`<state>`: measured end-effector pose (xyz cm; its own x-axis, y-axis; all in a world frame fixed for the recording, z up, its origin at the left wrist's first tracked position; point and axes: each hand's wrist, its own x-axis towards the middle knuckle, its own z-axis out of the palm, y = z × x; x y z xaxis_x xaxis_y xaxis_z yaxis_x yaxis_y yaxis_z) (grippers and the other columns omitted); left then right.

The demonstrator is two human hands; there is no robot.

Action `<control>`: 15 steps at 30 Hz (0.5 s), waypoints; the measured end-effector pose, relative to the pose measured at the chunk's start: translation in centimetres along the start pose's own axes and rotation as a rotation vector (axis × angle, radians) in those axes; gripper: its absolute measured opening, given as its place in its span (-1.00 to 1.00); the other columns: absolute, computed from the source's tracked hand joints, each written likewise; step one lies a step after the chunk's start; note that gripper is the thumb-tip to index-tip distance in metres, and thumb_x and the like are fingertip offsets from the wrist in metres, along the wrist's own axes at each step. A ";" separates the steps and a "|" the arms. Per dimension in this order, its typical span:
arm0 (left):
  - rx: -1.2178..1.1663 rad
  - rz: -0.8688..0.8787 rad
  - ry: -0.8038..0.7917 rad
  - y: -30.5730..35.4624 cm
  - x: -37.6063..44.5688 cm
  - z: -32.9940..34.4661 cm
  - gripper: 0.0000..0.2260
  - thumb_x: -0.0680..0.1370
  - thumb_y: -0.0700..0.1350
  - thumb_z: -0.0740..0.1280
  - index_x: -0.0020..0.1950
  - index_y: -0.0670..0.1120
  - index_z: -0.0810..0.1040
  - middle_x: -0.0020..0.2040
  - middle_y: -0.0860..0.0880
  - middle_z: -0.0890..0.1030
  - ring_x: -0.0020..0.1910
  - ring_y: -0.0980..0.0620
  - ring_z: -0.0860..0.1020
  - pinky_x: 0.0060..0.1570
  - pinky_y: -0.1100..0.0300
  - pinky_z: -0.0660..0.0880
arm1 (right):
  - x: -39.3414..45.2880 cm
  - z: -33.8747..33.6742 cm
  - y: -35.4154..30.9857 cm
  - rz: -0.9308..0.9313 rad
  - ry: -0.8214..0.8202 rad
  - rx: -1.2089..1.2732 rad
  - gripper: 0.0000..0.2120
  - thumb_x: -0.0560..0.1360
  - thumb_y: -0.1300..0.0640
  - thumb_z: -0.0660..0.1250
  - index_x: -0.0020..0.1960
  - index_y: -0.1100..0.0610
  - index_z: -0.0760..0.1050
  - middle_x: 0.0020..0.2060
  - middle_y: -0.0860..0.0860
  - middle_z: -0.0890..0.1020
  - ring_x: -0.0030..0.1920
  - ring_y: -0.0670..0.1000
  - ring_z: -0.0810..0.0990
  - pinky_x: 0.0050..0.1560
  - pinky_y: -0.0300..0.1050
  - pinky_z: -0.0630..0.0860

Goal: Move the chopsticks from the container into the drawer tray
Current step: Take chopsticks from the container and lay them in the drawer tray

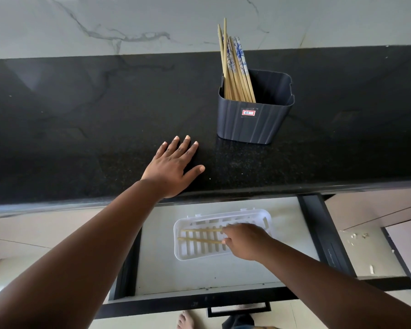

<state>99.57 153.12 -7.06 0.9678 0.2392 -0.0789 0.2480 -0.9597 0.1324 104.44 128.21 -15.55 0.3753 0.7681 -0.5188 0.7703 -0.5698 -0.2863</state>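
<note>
A dark blue ribbed container (252,122) stands on the black countertop, holding several wooden chopsticks (235,67) that lean to its left side. Below, an open drawer holds a white slotted tray (185,254). Two chopsticks (199,235) lie across the tray, pointing left. My right hand (244,241) is over the tray's right half, fingers closed around the thick ends of those two chopsticks. My left hand (173,165) rests flat on the countertop, fingers spread, left of the container and holding nothing.
The black countertop (81,129) runs across the view below a marble wall. The drawer (223,274) has dark side rails and a front handle (237,308). A bare foot (185,320) shows on the tiled floor below.
</note>
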 end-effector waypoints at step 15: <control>-0.192 -0.025 0.114 2.7 1.6 -4.4 -0.37 0.59 0.29 0.05 0.58 0.04 0.07 0.60 -0.02 0.04 0.57 -0.05 -0.03 0.51 -0.06 -0.12 | -9.4 -22.8 -4.9 -0.094 0.250 0.504 -0.81 0.48 -0.04 0.42 0.10 -0.13 0.64 -0.05 -0.27 0.67 0.00 -0.29 0.60 0.04 -0.33 0.46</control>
<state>101.99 151.55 -2.52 0.9573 0.2879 0.0265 0.2649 -0.9103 0.3182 108.89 130.48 9.11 0.4748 0.8331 -0.2836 0.4879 -0.5174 -0.7030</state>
